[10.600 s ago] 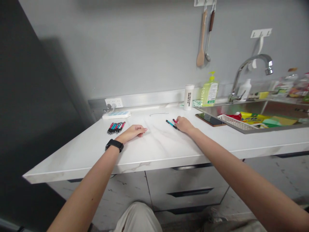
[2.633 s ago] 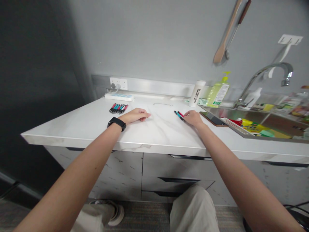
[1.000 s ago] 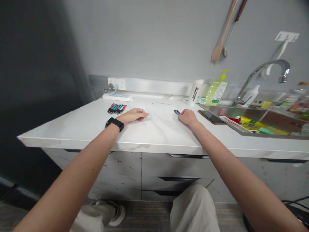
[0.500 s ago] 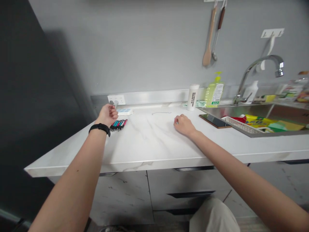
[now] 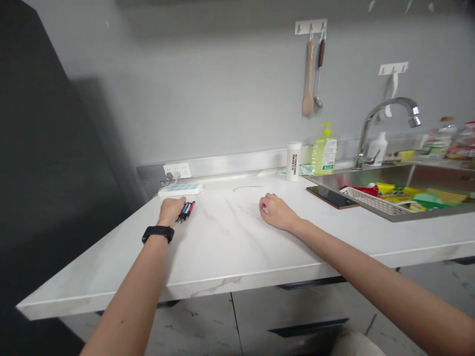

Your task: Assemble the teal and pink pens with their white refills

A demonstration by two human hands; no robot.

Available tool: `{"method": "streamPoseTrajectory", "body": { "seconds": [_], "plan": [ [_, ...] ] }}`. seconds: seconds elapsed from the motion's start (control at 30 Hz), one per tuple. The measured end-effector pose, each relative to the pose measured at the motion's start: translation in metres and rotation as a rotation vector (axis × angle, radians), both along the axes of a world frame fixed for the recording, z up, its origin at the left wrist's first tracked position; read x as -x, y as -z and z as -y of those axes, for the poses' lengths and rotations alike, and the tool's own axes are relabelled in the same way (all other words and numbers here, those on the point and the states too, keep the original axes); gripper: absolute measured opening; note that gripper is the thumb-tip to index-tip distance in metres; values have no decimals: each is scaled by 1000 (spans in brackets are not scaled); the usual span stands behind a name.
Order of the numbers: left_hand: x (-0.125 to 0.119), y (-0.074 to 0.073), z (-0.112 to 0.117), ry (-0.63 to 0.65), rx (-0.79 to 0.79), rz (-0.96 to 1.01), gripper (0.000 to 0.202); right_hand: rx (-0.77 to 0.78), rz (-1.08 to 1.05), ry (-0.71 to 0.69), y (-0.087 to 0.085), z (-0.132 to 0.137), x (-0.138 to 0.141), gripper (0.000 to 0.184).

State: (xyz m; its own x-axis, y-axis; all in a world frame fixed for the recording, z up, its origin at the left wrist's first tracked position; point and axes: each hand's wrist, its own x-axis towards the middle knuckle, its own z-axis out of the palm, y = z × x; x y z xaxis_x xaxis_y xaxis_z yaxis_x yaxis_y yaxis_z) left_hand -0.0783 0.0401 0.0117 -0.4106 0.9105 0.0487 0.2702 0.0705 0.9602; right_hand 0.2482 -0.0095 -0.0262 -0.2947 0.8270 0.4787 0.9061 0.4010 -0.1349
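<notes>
My left hand, with a black watch on its wrist, lies with curled fingers on a bundle of several red and teal pens on the white marble counter. Only the pens' right ends show beside my fingers. My right hand rests on the counter's middle with its fingers curled under. What lies beneath it is hidden.
A white power strip lies behind the pens under a wall socket. A thin wire, a white canister and a soap bottle are further back. A dark phone borders the sink, which holds a white basket.
My left hand left the counter's middle, rose in a fist near the socket, then came down on the pen bundle. My right hand has covered the two pens it was touching.
</notes>
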Motion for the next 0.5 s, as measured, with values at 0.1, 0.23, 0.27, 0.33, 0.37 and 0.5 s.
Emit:
{"method": "streamPoseTrajectory", "body": {
  "seconds": [0.1,0.23,0.27,0.33,0.37,0.5],
  "plan": [
    [1,4,2,-33,74,-247,20,0,-27,-13,2,0,-2,14],
    [1,5,5,-52,151,-481,26,0,-80,-45,3,0,-6,14],
    [1,5,5,-52,164,-522,26,0,-93,-52,3,0,-7,14],
    [1,5,7,-32,183,-559,27,1,-113,-60,2,0,-8,13],
    [1,6,7,-21,186,-562,28,3,-120,-61,1,1,-9,13],
    [3,7,6,1,150,-555,28,17,-140,-51,-1,2,-10,13]
  ]
}}
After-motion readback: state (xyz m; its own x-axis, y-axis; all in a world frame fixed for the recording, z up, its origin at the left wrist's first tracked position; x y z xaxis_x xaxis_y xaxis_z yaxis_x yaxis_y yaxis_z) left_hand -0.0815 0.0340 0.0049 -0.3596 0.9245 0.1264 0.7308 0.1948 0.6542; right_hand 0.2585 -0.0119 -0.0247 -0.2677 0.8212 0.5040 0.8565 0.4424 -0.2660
